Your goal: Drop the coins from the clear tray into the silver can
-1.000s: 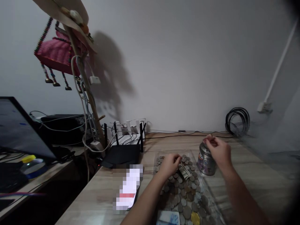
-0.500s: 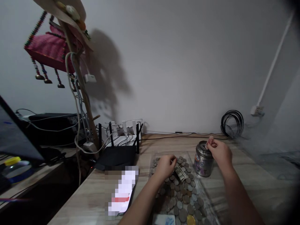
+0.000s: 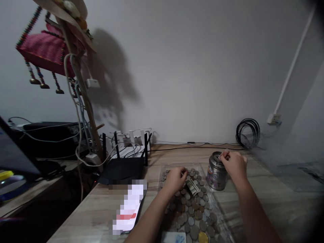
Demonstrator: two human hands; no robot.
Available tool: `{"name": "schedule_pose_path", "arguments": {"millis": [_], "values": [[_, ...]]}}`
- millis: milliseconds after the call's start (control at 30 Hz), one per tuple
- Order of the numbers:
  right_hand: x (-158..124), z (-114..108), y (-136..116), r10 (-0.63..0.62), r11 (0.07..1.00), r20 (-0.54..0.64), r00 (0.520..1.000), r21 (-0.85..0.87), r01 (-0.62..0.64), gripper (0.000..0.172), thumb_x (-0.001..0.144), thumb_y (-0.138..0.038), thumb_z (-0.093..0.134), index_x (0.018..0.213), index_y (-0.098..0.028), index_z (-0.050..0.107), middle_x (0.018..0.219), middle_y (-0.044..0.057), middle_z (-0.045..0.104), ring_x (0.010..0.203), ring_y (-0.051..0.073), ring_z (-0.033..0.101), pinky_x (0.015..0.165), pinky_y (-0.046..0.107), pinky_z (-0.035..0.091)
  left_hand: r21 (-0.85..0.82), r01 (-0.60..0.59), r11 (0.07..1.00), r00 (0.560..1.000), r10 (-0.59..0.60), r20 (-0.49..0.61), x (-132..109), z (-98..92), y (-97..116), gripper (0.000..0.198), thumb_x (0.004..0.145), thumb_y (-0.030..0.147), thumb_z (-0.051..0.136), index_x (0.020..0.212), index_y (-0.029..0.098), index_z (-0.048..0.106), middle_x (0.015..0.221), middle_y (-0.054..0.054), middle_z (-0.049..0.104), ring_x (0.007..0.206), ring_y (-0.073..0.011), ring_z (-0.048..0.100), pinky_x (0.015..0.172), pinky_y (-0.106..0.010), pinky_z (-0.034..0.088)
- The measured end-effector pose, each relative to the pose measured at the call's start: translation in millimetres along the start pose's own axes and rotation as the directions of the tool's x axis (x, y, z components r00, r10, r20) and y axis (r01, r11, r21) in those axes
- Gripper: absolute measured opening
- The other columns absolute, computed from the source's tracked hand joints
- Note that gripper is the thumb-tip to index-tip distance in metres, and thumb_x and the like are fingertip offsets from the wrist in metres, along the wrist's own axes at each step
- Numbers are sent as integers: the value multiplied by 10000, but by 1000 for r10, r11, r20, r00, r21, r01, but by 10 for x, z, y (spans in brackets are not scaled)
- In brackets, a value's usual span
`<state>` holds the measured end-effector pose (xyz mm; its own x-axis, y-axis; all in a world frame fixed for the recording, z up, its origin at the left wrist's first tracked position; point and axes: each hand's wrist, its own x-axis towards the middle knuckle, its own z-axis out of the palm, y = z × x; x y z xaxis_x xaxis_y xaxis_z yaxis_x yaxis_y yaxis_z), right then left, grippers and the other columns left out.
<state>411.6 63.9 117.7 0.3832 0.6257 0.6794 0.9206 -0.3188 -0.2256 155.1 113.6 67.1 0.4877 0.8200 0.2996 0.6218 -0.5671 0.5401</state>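
Head view shows the right hand (image 3: 235,166) pinching a small reddish thing (image 3: 226,154) at the top of the metal can (image 3: 216,177), upright beside many coins (image 3: 191,221). Apart, the left hand (image 3: 175,180) is near a folded banknote (image 3: 192,187); its grip I cannot tell.

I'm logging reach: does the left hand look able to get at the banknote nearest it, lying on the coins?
Probably yes: the left hand is close beside that banknote, which lies on top of the coins with nothing visible over it.
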Motion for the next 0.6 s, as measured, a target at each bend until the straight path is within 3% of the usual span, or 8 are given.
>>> {"name": "schedule_pose_path", "arguments": {"millis": [300, 367, 500, 600], "values": [[61, 39, 27, -5, 999, 118, 993, -31, 9, 300, 732, -444, 480, 648, -183, 600, 757, 94, 625, 802, 247, 534, 660, 343, 325, -4, 17, 1000, 1000, -17, 3, 13, 12, -23, 284, 814, 301, 408, 851, 169, 657, 868, -68, 670, 806, -164, 587, 694, -225, 393], [58, 39, 38, -18, 999, 80, 997, 35, 15, 298, 731, -448, 489, 752, -186, 628, 800, 86, 632, 809, 242, 542, 675, 342, 344, -19, 12, 1000, 1000, -12, -2, 10, 5, -23, 288, 812, 301, 407, 852, 166, 658, 863, -69, 670, 801, -164, 587, 692, -226, 395], [37, 39, 66, -68, 953, -134, 989, 284, 104, 391, 770, -388, 464, 1077, -174, 575, 949, 83, 634, 849, 207, 554, 743, 317, 377, -26, 0, 1000, 1000, 0, -5, 11, 5, -32, 287, 812, 298, 406, 853, 170, 659, 858, -67, 671, 790, -161, 588, 679, -222, 395], [23, 56, 77, -116, 932, -133, 984, 328, 154, 314, 806, -371, 435, 950, -177, 635, 919, 78, 646, 842, 194, 553, 760, 305, 375, -6, -2, 1000, 1000, 2, 0, 13, 12, -37, 277, 811, 297, 411, 859, 183, 659, 864, -59, 673, 792, -155, 588, 678, -216, 390]]}}
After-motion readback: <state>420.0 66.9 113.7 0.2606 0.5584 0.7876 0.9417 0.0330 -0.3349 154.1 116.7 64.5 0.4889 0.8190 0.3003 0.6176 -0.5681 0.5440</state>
